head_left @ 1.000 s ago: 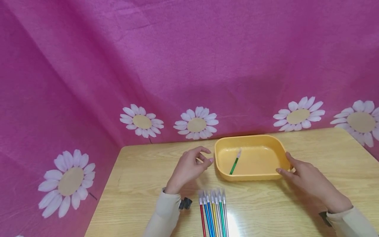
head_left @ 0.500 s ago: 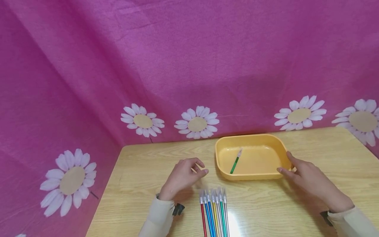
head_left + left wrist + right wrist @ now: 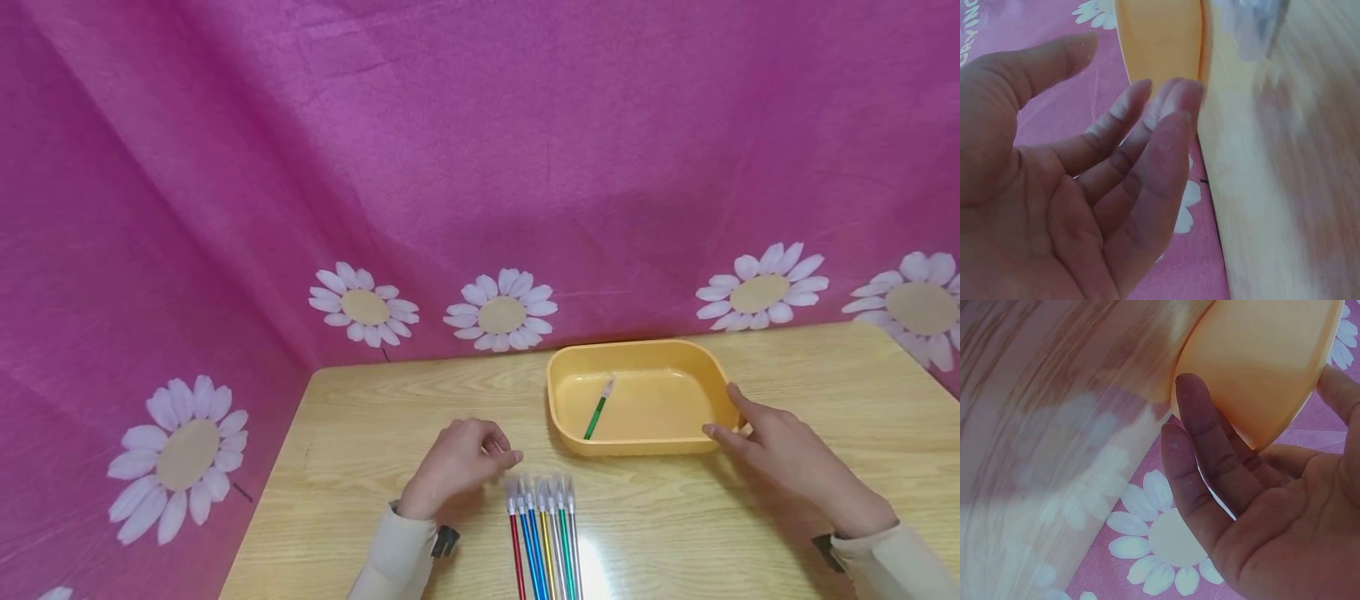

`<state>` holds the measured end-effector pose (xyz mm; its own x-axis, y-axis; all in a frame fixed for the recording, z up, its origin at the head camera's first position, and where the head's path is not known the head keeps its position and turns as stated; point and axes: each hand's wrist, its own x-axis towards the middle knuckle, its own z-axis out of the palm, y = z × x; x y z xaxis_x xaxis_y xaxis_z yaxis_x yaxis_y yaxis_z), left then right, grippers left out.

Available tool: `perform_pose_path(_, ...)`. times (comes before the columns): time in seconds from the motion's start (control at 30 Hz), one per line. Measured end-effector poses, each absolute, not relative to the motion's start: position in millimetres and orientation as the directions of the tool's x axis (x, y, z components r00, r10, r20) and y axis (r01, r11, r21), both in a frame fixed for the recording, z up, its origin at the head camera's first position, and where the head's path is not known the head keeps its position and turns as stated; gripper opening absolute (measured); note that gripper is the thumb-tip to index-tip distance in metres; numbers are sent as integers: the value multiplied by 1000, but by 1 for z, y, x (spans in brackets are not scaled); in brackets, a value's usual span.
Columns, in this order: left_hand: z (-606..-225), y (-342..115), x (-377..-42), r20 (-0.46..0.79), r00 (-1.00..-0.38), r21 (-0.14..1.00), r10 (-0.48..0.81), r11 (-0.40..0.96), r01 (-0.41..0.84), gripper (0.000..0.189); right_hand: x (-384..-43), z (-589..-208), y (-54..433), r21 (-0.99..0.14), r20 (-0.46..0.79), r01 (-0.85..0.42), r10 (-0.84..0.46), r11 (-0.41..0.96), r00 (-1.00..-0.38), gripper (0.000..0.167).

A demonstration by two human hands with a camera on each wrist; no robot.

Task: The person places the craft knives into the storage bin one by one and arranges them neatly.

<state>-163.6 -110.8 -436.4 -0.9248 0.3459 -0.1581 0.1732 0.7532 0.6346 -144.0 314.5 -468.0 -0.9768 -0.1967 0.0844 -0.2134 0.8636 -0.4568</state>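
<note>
My right hand [image 3: 780, 454] holds the right end of a yellow plastic tray [image 3: 633, 447], thumb at the rim and fingers along the outer wall [image 3: 1241, 375]. Inside the tray, toward its left, lies one slim green pen-like stick [image 3: 596, 417] with a clear cap. My left hand [image 3: 457, 462] hovers left of the tray with loosely bent fingers and nothing in them; its palm [image 3: 1041, 225] shows in the left wrist view. Just right of and below it, several capped sticks [image 3: 543, 542] in metallic red, blue, gold, silver and green lie side by side, caps pointing away from me.
The wooden table [image 3: 360, 433] meets a magenta cloth [image 3: 600, 167] with white daisies [image 3: 501, 315] at its back and left. The tray stands near the back edge. A bright glare spot [image 3: 595, 567] lies right of the row of sticks.
My left hand has drawn back from the tray's left side, toward me and slightly left, to just above the row of caps. The right hand keeps its hold on the tray.
</note>
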Motion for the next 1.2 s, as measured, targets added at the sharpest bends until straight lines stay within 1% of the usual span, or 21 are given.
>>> perform_pose_path(0.23,-440,-119,-158,-215,-918,643,334,756,124,22,-143,-467,315,-459,80,-209,-195,864,-978,84)
perform_pose_path(0.4,-442,-123,-152,-217,-911,623,351,768,148,20,-144,-468,315,-456,88,-215,-197,864,-977,83)
perform_pose_path(0.67,-449,-123,-143,-235,-896,562,377,805,192,20,-145,-470,317,-458,54,-195,-191,867,-980,87)
perform_pose_path(0.9,-454,-121,-141,-274,-887,546,373,819,175,25,-144,-469,316,-459,50,-190,-189,868,-981,87)
perform_pose_path(1.03,-454,-120,-141,-274,-888,546,371,820,174,26,-143,-470,316,-458,71,-208,-197,864,-978,85)
perform_pose_path(1.2,-454,-118,-140,-273,-890,530,366,829,178,26,-144,-470,315,-451,67,-205,-197,869,-978,85)
